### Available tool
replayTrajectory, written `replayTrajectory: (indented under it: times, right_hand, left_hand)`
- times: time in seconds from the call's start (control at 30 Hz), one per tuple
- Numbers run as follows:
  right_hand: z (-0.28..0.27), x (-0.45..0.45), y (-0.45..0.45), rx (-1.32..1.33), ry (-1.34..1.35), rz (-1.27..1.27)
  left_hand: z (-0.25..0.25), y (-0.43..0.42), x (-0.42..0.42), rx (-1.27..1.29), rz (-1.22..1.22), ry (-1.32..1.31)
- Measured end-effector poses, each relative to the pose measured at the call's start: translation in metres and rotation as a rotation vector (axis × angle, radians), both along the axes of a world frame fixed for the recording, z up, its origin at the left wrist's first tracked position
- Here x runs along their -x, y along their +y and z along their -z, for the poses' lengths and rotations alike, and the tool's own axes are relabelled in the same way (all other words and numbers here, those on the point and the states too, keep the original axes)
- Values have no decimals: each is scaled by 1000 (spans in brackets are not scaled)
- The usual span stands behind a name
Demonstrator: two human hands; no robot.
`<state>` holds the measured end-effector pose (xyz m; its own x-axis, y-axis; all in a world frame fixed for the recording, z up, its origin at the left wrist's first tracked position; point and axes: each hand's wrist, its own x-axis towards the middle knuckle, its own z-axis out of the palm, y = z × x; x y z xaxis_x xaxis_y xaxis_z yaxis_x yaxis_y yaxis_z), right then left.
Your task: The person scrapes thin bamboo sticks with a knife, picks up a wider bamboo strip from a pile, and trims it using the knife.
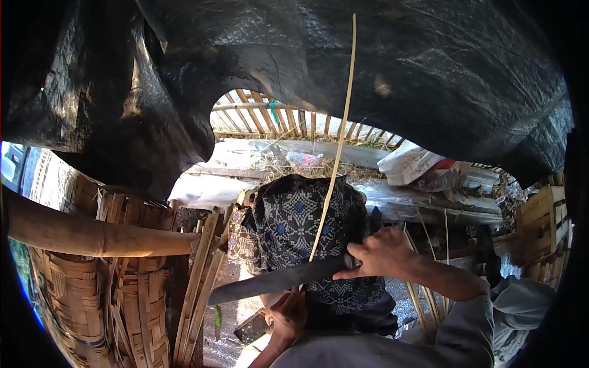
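Note:
My right hand (381,254) is closed around the handle end of a machete (276,283), whose broad dark blade points left across my lap. Below the blade, my left hand (288,316) has its fingers pinched on the lower end of a long, thin bamboo strip (337,159). The strip rises past the blade and stands almost upright, leaning slightly right at the top. Where it meets the blade, I cannot tell whether the two touch. Under both lies a dark patterned cloth (300,224) with blue and white motifs, draped over my knees.
Tall woven bamboo baskets (138,306) stand at the left, with a thick bamboo pole (104,236) across them. Split bamboo pieces (199,285) lean beside my lap. A black plastic sheet (399,61) hangs low ahead. Beyond it runs a bamboo fence (264,116). A wooden crate (540,214) sits right.

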<state>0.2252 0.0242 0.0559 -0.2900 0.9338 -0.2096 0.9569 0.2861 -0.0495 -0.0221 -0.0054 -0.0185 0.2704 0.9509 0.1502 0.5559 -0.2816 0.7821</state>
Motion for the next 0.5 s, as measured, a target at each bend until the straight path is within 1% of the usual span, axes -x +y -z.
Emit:
replayTrajectory:
  times: [0.07,0.1,0.13,0.2,0.27,0.3,0.33,0.4,0.43,0.47,0.5]
  right_hand:
    - [-4,0,-1,23,-4,4]
    - [-5,-1,-1,40,-16,14]
    - [-4,-8,2,44,-15,18]
    - [-3,-31,16,-166,33,179]
    - [-4,-48,34,-283,283,415]
    - [-4,-50,41,-351,312,487]
    - [-7,-49,40,-358,311,485]
    - [-11,-43,35,-283,330,441]
    - [-5,-38,28,-225,301,339]
    - [-5,-28,22,-40,216,321]
    - [-1,-19,13,-22,178,217]
  left_hand:
    - [14,4,5,-196,39,-30]
    - [9,3,5,-134,35,6]
    - [3,2,6,-130,39,6]
    - [-5,0,4,-33,20,5]
    - [-8,0,4,-2,9,-6]
    - [-10,-1,5,24,10,-7]
    - [-12,-1,3,17,10,-10]
    - [-16,1,-1,-9,15,-45]
    - [-17,1,-1,-10,15,-45]
    - [-17,2,-1,2,12,-25]
    - [-16,2,-2,17,10,-7]
